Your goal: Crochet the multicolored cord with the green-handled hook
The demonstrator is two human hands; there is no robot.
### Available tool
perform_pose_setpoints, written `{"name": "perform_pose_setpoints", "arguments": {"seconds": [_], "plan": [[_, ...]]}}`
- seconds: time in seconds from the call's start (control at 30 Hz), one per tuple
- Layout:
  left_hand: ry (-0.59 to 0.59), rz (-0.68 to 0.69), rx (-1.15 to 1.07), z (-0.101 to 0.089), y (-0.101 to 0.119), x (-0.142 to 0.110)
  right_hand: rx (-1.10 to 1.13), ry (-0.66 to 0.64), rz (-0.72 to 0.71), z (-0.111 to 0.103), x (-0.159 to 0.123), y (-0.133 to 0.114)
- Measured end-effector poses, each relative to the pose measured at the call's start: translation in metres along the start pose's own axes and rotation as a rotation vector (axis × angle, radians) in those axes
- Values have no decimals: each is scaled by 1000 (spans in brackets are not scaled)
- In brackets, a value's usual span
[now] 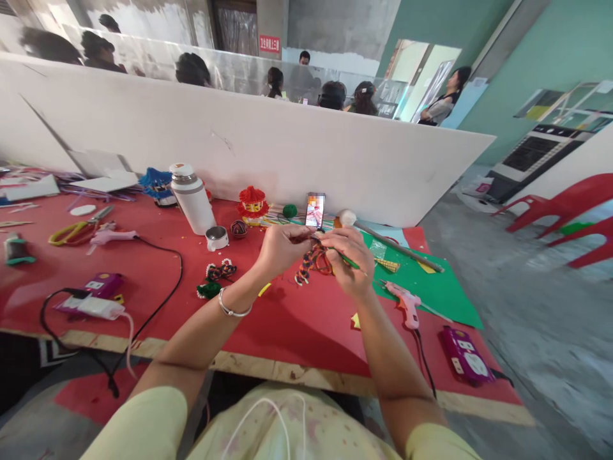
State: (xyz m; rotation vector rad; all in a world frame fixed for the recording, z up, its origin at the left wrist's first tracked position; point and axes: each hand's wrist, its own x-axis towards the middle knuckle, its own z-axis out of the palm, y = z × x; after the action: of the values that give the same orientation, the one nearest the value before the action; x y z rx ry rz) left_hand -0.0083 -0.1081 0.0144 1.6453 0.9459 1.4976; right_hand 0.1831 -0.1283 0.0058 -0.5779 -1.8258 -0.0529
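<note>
Both my hands meet above the red table, in front of a propped phone (315,211). My left hand (286,248) pinches the top of a multicoloured yarn piece (306,267), which hangs down in dark, orange and red strands. Fingers of my right hand (352,259) curl round a slim green crochet hook (348,260), its tip hidden at the yarn. On the left, a similar multicoloured yarn piece (221,269) lies by a dark green one (209,291). A ball of mixed yarn (238,229) rests behind them.
A white thermos (192,201) and its metal cup (217,237) stand left of centre. A pink glue gun (407,303) and purple power strip (464,354) lie right. Yellow-handled scissors (71,233) lie far left. A white partition (268,147) closes the back; people sit beyond it.
</note>
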Motion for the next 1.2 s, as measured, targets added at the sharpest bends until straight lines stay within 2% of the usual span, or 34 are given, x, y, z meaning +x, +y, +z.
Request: {"name": "perform_pose_setpoints", "arguments": {"seconds": [0.1,0.17,0.23,0.3,0.37,0.43,0.5,0.6,0.73,0.83,0.97,1.03,1.1,1.2], "plan": [[58,-55,-71,4,5,-1,-319,69,-123,9,-9,-4],[5,-126,-212,2,10,-1,-359,156,-132,18,-15,-2],[-114,-227,-369,-4,13,0,-171,216,-33,25,-17,4],[-233,-313,-462,-13,14,2,175,223,129,27,-14,13],[-287,-323,-444,-22,13,5,521,181,273,26,-7,24],[-308,-284,-369,-28,11,7,743,108,356,21,1,34],[-341,-227,-299,-30,10,9,859,38,437,17,7,40],[-356,-34,-128,-28,10,10,938,45,586,14,10,41],[-165,361,239,-28,11,7,967,181,717,16,8,36],[-79,514,308,-31,10,2,970,253,755,16,7,36],[-57,707,475,-33,5,1,956,231,750,18,6,36],[-28,735,569,-30,2,2,961,239,750,20,5,37],[12,651,539,-24,-1,3,961,251,753,21,4,37],[21,423,229,-14,-1,0,965,248,751,22,2,38]]}}
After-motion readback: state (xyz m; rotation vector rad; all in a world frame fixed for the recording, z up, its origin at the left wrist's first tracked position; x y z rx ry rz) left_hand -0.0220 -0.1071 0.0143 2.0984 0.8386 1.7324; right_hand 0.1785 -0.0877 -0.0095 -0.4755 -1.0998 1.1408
